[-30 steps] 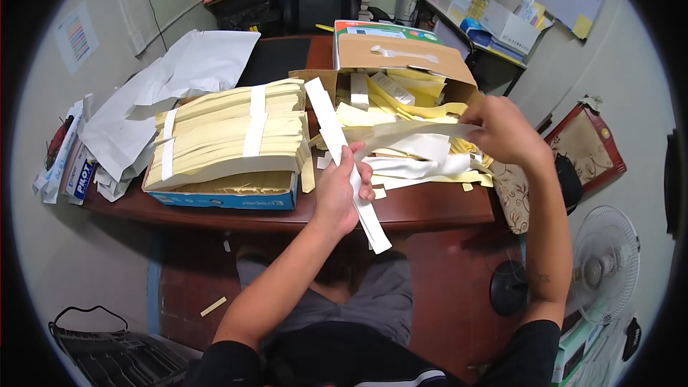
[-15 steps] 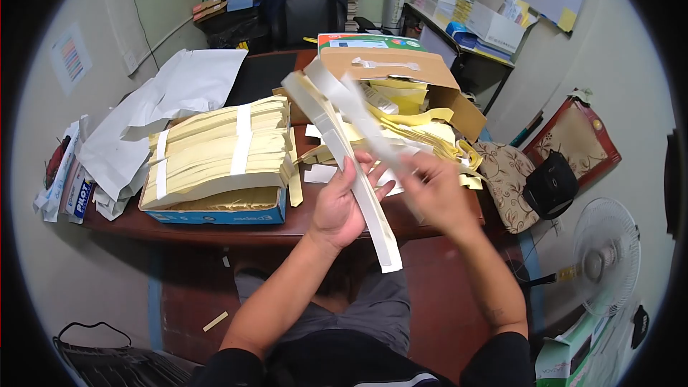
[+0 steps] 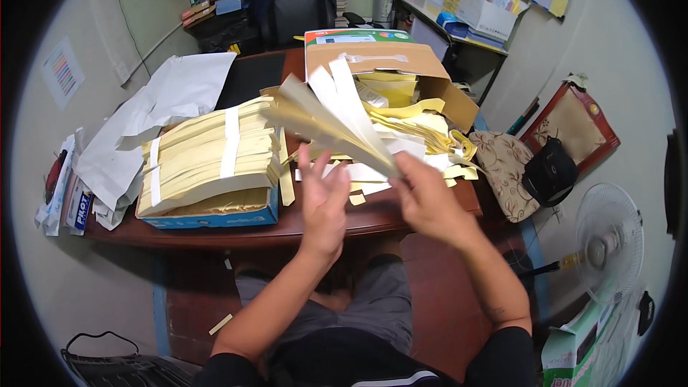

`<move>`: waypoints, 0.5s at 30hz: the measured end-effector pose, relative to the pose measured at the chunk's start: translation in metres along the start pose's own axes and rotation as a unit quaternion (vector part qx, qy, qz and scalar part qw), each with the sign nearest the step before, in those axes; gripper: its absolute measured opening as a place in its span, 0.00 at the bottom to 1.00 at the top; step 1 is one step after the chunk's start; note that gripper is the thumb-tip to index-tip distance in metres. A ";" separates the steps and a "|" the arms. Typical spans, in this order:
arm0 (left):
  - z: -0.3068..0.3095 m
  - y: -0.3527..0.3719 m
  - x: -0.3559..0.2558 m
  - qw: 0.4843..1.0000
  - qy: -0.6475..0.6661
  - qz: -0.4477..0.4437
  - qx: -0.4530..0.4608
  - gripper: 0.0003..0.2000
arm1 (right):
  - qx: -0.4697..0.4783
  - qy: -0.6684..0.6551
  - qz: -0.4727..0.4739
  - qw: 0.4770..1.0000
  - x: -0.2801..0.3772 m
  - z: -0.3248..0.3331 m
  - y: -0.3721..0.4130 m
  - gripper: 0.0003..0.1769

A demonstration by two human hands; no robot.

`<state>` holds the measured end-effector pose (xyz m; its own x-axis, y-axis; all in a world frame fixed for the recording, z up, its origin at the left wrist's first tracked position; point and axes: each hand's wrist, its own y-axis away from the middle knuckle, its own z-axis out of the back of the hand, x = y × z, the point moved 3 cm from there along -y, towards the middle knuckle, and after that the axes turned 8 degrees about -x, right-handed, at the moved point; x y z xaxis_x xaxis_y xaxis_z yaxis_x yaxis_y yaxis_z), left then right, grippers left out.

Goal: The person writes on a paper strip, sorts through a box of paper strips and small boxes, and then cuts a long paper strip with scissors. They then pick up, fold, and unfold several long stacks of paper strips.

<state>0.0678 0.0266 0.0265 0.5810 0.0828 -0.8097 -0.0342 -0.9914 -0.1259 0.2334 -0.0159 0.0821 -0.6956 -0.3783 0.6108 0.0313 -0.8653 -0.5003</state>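
My right hand point(image 3: 428, 197) pinches the lower end of a bunch of paper strips point(image 3: 356, 111), white and cream, which fans out up and to the left and is partly blurred. Just left of it, my left hand point(image 3: 326, 204) is raised with its fingers apart and nothing in it. To the left a blue box point(image 3: 244, 216) carries a tall stack of cream paper strips point(image 3: 208, 150) bound by two white bands. Behind my hands, loose yellow and white strips point(image 3: 423, 132) lie heaped before an open cardboard box point(image 3: 387, 57).
Crumpled white paper point(image 3: 165, 93) covers the left of the desk point(image 3: 308, 226). On the right stand a chair point(image 3: 502, 172) with a black cap point(image 3: 552, 175) and a white fan point(image 3: 609, 244). An office chair point(image 3: 297, 14) is behind the desk.
My left hand has let go of the strips and opened. The whole bunch is now in my right hand, swung over to point up and left. The view has shifted slightly.
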 end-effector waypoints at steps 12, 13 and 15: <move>0.004 0.094 -0.022 0.744 -0.512 -0.275 0.330 0.14 | 0.133 0.322 0.145 0.926 -0.056 -0.001 0.033 0.18; -0.009 0.085 -0.025 0.724 -0.507 -0.367 0.290 0.14 | 0.129 0.317 0.152 0.927 -0.057 -0.003 0.034 0.17; -0.029 0.062 -0.026 0.672 -0.565 -0.435 0.200 0.16 | 0.119 0.310 0.164 0.929 -0.060 -0.004 0.035 0.16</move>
<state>0.0742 -0.0396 0.0570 -0.4591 0.8609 -0.2193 -0.4280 -0.4307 -0.7946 0.2737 -0.0217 0.0255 -0.8978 -0.4363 -0.0595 0.4216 -0.8127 -0.4022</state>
